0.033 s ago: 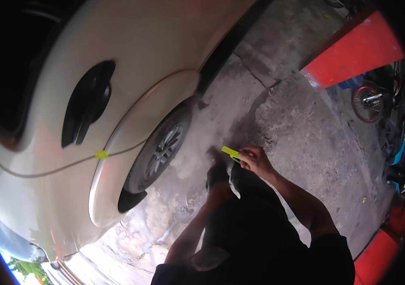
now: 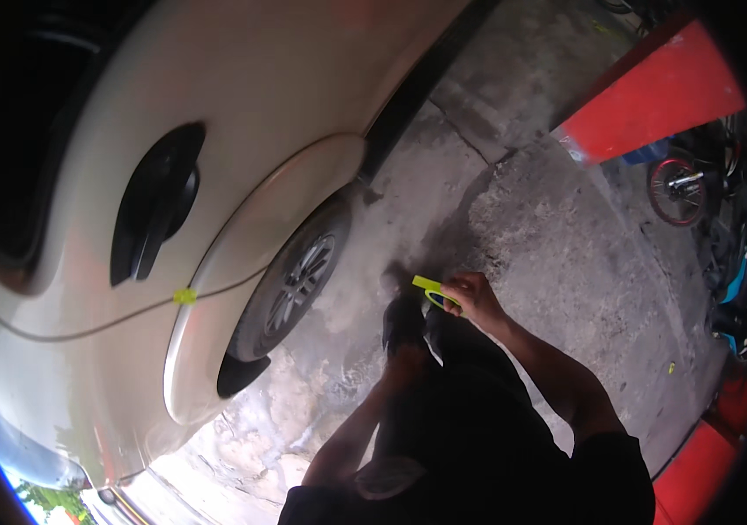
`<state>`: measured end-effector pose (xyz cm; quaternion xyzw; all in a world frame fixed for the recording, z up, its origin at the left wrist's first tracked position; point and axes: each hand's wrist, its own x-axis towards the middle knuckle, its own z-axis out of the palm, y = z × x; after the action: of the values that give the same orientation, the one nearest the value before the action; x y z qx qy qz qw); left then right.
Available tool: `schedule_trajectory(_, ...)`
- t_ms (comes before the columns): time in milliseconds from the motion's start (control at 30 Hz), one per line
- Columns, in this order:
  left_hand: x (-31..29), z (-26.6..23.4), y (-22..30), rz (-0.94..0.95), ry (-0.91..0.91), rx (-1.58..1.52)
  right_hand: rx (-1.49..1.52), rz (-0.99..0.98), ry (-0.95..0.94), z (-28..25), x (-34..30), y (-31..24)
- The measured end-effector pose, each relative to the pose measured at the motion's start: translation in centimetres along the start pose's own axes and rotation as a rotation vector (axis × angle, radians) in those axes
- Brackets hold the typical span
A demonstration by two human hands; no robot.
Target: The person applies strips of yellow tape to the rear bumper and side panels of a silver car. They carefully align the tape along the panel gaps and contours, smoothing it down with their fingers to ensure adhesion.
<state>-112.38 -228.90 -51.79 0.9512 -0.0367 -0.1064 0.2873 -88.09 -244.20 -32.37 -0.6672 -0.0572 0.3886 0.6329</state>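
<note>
From my remote place, I see the bare right hand (image 2: 473,297) closed around a flat yellow-green tool (image 2: 427,284) with a loop-shaped part, its straight end pointing away to the left. This tool is held above the grey concrete floor (image 2: 566,254), to the right of the beige car (image 2: 277,87). The left hand (image 2: 405,360) is low, in shadow, against something dark; I cannot tell if it is gripping or open. On the car, I find a black tyre with silver spoked rim (image 2: 305,278) and a thin dark cable (image 2: 111,332), which carries a small yellow piece of tape (image 2: 184,296) near the wheel arch. At the right, a red slanted panel (image 2: 662,96) stands.
</note>
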Motion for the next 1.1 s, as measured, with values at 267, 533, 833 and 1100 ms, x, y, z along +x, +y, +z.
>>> schedule_trajectory(267,9.5,-5.0,-0.9,-0.047,-0.288,-0.713,-0.074,-0.004,0.088,-7.9,7.8,0.5)
schedule_trajectory(533,22.6,-4.3,7.0,-0.488,-0.547,-1.061,0.030,0.093,0.081,-13.4,15.8,-4.8)
schedule_trajectory(833,33.3,-3.3,11.0,-0.490,-0.279,-1.570,-0.218,0.101,-0.243,-21.6,30.2,-2.6)
schedule_trajectory(1100,42.9,-12.6,-4.5,-0.764,0.759,-1.089,-0.218,0.019,-0.393,-19.4,43.6,2.4)
